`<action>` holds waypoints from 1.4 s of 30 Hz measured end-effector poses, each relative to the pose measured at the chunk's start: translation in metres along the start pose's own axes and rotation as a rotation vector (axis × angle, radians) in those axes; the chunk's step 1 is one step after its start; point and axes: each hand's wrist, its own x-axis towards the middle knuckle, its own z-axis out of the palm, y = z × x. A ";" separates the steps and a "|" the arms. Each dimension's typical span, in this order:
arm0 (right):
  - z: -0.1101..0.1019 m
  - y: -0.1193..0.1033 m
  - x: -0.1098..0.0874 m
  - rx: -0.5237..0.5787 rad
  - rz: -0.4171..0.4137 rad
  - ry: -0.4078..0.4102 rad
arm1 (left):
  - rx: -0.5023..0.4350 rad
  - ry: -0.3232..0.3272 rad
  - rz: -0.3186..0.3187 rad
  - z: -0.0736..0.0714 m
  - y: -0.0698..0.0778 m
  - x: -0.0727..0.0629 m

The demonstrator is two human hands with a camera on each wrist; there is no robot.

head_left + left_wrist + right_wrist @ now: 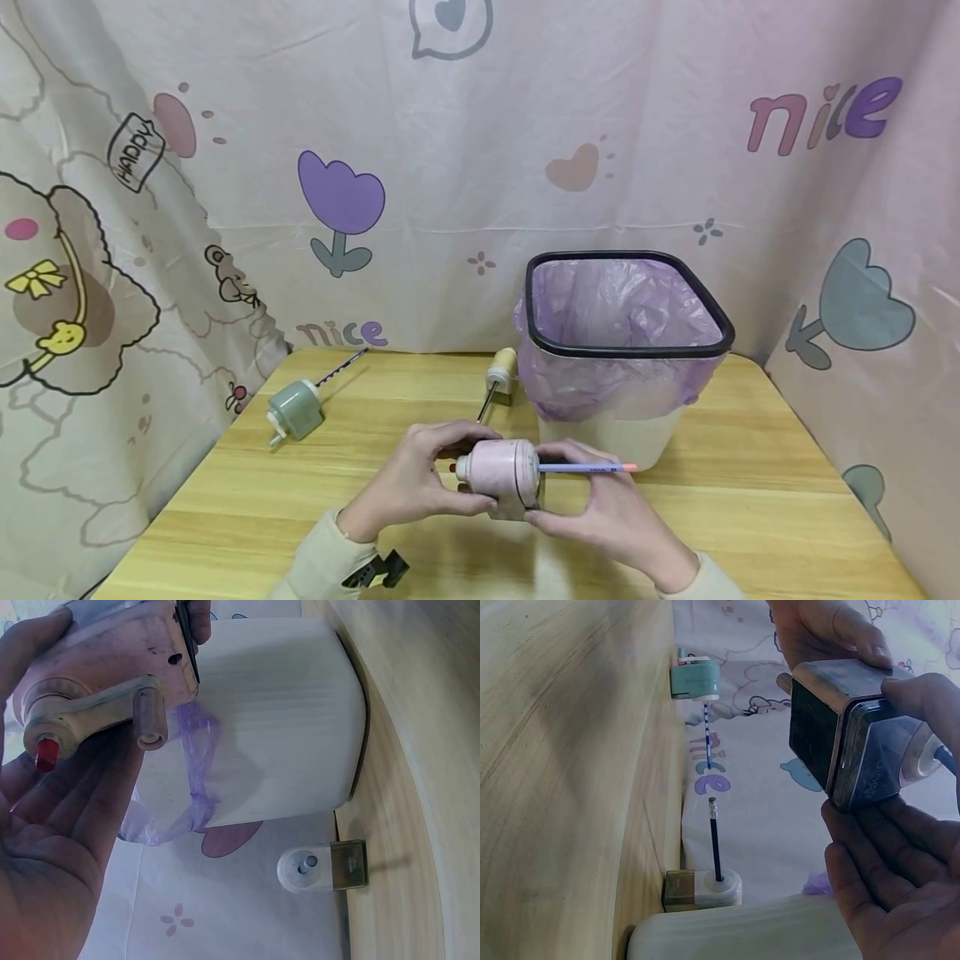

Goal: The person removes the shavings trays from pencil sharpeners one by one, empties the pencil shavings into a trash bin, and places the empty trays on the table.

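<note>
A pink crank pencil sharpener is held up over the table between both hands. My left hand grips its crank end, thumb below and fingers above in the head view. At the other end my right hand holds the sharpener's front with thumb and fingers. A lavender pencil with a pinkish end sticks out of the front, passing by the right hand. The left wrist view shows the crank handle and a small red tip at its hub. A see-through drawer appears in the right wrist view.
A white bin with a purple liner and black rim stands behind the right hand. A yellow-and-white sharpener with a dark pencil is beside it. A green sharpener with a patterned pencil sits at left.
</note>
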 end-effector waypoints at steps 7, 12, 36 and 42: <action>0.001 0.001 0.000 0.025 0.011 0.004 | -0.012 -0.003 -0.007 0.000 0.000 0.000; 0.001 0.001 0.000 0.020 0.036 0.003 | -0.013 -0.005 -0.021 0.001 0.001 0.000; 0.002 0.002 0.001 0.006 -0.002 0.003 | -0.002 0.000 -0.011 0.001 -0.001 0.000; 0.001 0.002 0.000 0.006 0.003 0.003 | -0.004 -0.001 -0.015 0.000 -0.002 0.000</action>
